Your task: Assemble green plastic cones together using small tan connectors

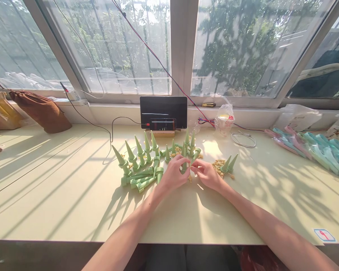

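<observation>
My left hand [176, 171] is closed, thumb and fingers curled around a pale green plastic spike [196, 154] that leans up to the right with its wide end on top. My right hand [206, 174] pinches close to the spike's lower end; what sits between its fingertips is too small to make out. Left of my hands, several green spikes stand point up on collared bases, such as one spike [131, 153], and others lie flat, like the lying spike [142, 184]. Small yellow pieces [218, 165] are heaped right of my hands, beside two green cones [229, 164].
Behind the spikes, a phone [162, 124] leans against a dark tablet [164, 107]. A bagged cup [225, 119] and a coiled cable [243, 140] are back right. Wrapped teal and pink items [322, 150] lie far right; a brown drawstring bag [41, 111] lies left.
</observation>
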### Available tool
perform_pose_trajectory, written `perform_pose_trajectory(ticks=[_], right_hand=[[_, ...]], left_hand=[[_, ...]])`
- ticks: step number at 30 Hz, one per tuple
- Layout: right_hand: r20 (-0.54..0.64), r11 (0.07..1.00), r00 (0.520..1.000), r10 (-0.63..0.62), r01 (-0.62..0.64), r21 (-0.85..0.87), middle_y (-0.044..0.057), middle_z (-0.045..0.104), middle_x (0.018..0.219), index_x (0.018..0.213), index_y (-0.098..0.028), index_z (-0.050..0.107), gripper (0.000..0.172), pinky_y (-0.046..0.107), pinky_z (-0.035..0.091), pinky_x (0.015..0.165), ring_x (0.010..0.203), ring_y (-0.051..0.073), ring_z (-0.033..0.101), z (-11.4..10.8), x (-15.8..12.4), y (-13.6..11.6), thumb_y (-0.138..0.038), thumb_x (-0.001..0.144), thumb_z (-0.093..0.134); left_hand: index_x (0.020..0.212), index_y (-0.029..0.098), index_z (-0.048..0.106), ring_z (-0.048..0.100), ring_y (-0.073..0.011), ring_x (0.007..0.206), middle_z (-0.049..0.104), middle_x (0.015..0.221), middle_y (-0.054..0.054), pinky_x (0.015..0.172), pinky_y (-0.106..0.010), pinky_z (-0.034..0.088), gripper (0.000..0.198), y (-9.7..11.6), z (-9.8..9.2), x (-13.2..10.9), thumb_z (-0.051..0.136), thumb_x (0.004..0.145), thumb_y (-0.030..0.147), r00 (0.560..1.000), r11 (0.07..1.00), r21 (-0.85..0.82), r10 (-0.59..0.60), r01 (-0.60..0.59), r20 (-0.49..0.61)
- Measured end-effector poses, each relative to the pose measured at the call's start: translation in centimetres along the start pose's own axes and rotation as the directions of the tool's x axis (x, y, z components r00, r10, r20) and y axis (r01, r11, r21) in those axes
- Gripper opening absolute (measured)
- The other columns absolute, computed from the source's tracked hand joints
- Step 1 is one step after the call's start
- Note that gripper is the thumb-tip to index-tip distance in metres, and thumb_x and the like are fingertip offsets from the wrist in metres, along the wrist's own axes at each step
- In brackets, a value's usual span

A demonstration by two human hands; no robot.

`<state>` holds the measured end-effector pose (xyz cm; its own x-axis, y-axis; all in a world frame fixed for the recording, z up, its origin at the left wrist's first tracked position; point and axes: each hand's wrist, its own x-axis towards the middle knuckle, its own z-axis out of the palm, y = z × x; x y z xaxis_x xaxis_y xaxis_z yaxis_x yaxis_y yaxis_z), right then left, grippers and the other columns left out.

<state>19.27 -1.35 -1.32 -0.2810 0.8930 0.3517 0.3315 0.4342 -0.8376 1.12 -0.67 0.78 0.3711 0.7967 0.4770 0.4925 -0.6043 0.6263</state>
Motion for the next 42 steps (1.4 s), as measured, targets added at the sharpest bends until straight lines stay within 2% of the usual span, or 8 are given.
perform_pose_trajectory(ticks=[5,12,21,32,34,37,42], right_hand=[[0.004,0.999,1.0,-0.03,0.03,0.033,0.0,0.054,0.073,0.082,-0.017,0.06,0.022,0.027,0.042,0.065,0.068,0.014,0.046,0.0,0.1,0.3,-0.033,0.094,0.052],[-0.008,0.999,1.0,0.01,-0.01,-0.044,-0.002,0.043,0.065,0.069,-0.018,0.05,0.031,0.026,0.031,0.056,0.061,0.012,0.038,0.0,0.0,-0.1,-0.036,0.094,0.047],[-0.012,0.996,0.999,0.035,-0.036,-0.076,-0.003,0.035,0.058,0.063,-0.02,0.037,0.039,0.026,0.027,0.054,0.057,0.011,0.033,0.1,0.1,-0.1,-0.04,0.096,0.041],[0.027,0.992,0.993,0.111,-0.112,0.05,-0.005,0.031,0.05,0.06,-0.021,0.031,0.048,0.026,0.023,0.049,0.05,0.01,0.029,0.1,0.2,0.6,-0.049,0.098,0.04],[0.016,0.993,0.994,0.108,-0.109,0.038,-0.005,0.032,0.051,0.06,-0.021,0.033,0.048,0.026,0.025,0.049,0.05,0.01,0.03,0.1,0.2,0.4,-0.05,0.098,0.04],[-0.019,0.997,0.996,0.083,-0.083,0.007,-0.003,0.039,0.057,0.063,-0.019,0.044,0.046,0.025,0.03,0.052,0.055,0.011,0.036,0.1,0.1,0.0,-0.049,0.098,0.042],[-0.018,0.998,0.999,0.043,-0.043,-0.046,0.001,0.056,0.073,0.082,-0.017,0.059,0.032,0.025,0.039,0.057,0.064,0.014,0.047,0.1,0.0,-0.6,-0.045,0.095,0.048]], left_hand=[[0.1,0.021,0.064,0.059,-0.0166,0.087,0.059,0.098,-0.005,0.069,-0.026,0.049,0.023,0.2,-0.1,-0.1,0.058,0.08,0.012,0.999,1.0,-0.007,0.007,-0.006,0.031],[0.102,0.022,0.061,0.06,-0.0179,0.092,0.06,0.103,-0.004,0.079,-0.031,0.049,0.023,0.3,-0.1,-0.1,0.055,0.083,0.01,0.998,1.0,-0.006,0.026,-0.026,0.064],[0.103,0.023,0.061,0.061,-0.0177,0.094,0.06,0.104,-0.004,0.081,-0.031,0.05,0.024,0.5,-0.1,-0.1,0.056,0.084,0.009,0.997,0.999,0.003,0.031,-0.032,0.067],[0.104,0.023,0.062,0.062,-0.0176,0.094,0.061,0.106,-0.003,0.079,-0.03,0.052,0.023,0.1,0.3,0.0,0.062,0.085,0.011,0.998,0.999,-0.006,0.045,-0.045,0.041],[0.104,0.023,0.063,0.062,-0.0177,0.094,0.061,0.106,-0.003,0.078,-0.03,0.052,0.023,0.1,0.4,0.0,0.062,0.085,0.011,0.998,0.999,-0.003,0.05,-0.05,0.033],[0.104,0.023,0.063,0.062,-0.0184,0.095,0.062,0.106,-0.004,0.077,-0.03,0.052,0.023,0.2,0.3,0.0,0.062,0.084,0.011,0.999,0.999,0.011,0.039,-0.039,0.013],[0.101,0.022,0.063,0.062,-0.0182,0.092,0.062,0.104,-0.004,0.076,-0.03,0.052,0.018,0.2,0.2,0.1,0.062,0.086,0.013,1.0,1.0,0.028,0.015,-0.014,-0.014]])
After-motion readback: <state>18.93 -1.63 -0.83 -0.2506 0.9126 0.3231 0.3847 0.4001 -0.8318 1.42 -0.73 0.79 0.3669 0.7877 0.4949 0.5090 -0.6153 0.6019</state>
